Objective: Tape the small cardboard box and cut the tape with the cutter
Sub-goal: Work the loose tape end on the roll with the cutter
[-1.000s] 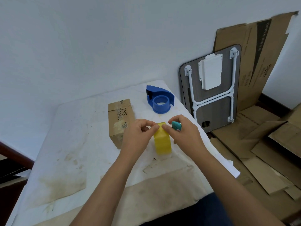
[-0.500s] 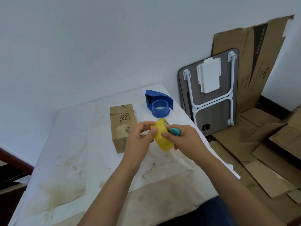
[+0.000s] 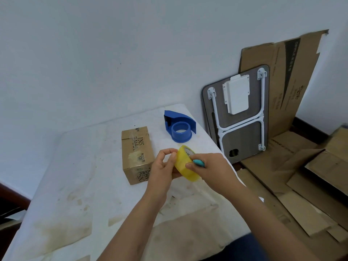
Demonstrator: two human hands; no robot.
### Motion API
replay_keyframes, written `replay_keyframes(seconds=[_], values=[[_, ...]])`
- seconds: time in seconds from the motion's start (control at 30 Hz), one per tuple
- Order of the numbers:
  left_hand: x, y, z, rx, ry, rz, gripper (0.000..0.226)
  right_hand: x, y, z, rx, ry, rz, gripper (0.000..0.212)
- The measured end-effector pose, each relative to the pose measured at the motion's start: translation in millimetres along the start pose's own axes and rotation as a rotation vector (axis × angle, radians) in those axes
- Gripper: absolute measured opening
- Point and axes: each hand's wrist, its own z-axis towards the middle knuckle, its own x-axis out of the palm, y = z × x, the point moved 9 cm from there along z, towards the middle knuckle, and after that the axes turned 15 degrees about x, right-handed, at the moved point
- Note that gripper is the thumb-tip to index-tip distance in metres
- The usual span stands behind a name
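Your right hand (image 3: 211, 170), just right of the frame's centre, is clamped on two things at once: the yellow tape roll (image 3: 185, 163) pinched at its rim, and a small teal cutter (image 3: 199, 162) tucked under the fingers, only its tip showing. Your left hand (image 3: 162, 166) is closed on the roll's other side, thumb and forefinger nipped together at the upper edge as if picking for the loose end. That looks like the weak point: with the roll tilted and held in the air between both hands, a slipping fingernail could let the end fall back onto the roll, or the cutter could slide out of your crowded right grip. Whether its blade is out I cannot tell, so keep that tip away from your left fingers. The small cardboard box (image 3: 136, 154) lies just left of your hands on the stained white table (image 3: 75, 185), apart from them and unsteadied; pulling tape onto it one-handed may drag it. The blue tape dispenser (image 3: 178, 129) stands behind, toward upper centre.
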Motion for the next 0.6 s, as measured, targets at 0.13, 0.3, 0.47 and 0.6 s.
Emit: replay_keyframes(seconds=[0.13, 0.3, 0.47, 0.6], values=[[-8, 9, 3, -0.081, 0.017, 0.11, 0.024, -2, 5, 4, -0.063, -0.132, -0.34, 0.034], [-20, -5, -3, -0.026, 0.135, 0.292, 0.024, 19, -7, 17, -0.07, -0.115, -0.477, 0.032], [-39, -18, -11, 0.022, 0.132, 0.337, 0.025, 22, -7, 23, -0.013, -0.049, -0.342, 0.038], [-47, -20, -11, 0.019, 0.114, 0.339, 0.025, -9, 0, 27, 0.086, -0.096, 0.101, 0.039]])
